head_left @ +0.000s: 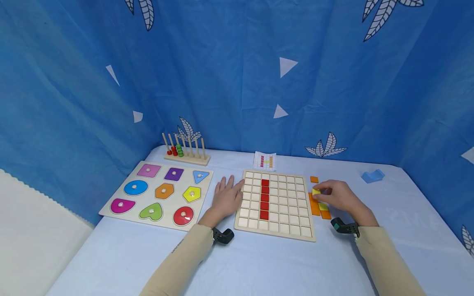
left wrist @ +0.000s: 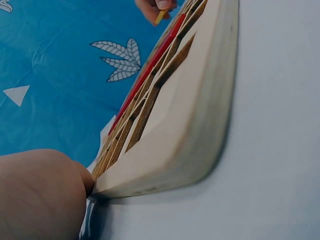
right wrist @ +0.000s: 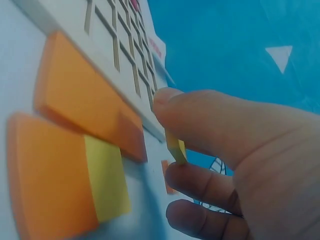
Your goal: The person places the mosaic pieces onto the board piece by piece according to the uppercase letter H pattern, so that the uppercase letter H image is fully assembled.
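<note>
My left hand rests at the left edge of a wooden grid board, its fingers extended and spread. A column of several red square tiles fills part of the board's third column. Right of the board, my right hand pinches a yellow tile between thumb and fingers, lifted above the table. Below it lie orange tiles and another yellow tile, next to the board's right side. A single orange tile lies farther back.
Behind the board lies a printed pattern card. To the left are a knobbed shape puzzle and a peg stand with red and green beads. A blue block sits at the back right, before the blue curtain.
</note>
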### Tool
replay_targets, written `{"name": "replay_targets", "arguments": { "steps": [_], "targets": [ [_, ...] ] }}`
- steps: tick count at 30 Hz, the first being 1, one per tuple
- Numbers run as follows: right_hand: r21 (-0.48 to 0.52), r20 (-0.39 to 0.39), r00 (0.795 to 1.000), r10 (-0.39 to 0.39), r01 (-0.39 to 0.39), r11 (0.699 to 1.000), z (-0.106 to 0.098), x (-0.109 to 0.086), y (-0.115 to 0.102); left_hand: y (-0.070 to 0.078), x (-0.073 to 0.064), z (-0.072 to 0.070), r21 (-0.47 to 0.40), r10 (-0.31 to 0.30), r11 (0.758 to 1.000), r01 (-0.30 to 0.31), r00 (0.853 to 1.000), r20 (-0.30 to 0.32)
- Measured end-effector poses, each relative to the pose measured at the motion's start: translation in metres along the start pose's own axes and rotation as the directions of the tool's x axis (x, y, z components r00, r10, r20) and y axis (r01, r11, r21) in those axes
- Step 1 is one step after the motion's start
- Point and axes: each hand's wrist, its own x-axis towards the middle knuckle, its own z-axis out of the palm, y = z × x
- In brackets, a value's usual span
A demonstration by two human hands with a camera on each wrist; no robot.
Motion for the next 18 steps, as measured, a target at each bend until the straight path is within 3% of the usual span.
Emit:
{"name": "replay_targets", "arguments": {
  "steps": [9,18],
  "targets": [
    [-0.001,0.005,0.997,-0.08,0.08,0.997,0.008,0.003,-0.014,0.0,0.0,0.0,0.006,-0.008,1.0,0.008,1.0,0.006],
    [0.033,0.046,0.979,-0.199,0.198,0.98,0.02,0.004,-0.033,0.002,-0.002,-0.002,-0.001,-0.005,1.0,0.005,1.0,0.004]
  ]
}}
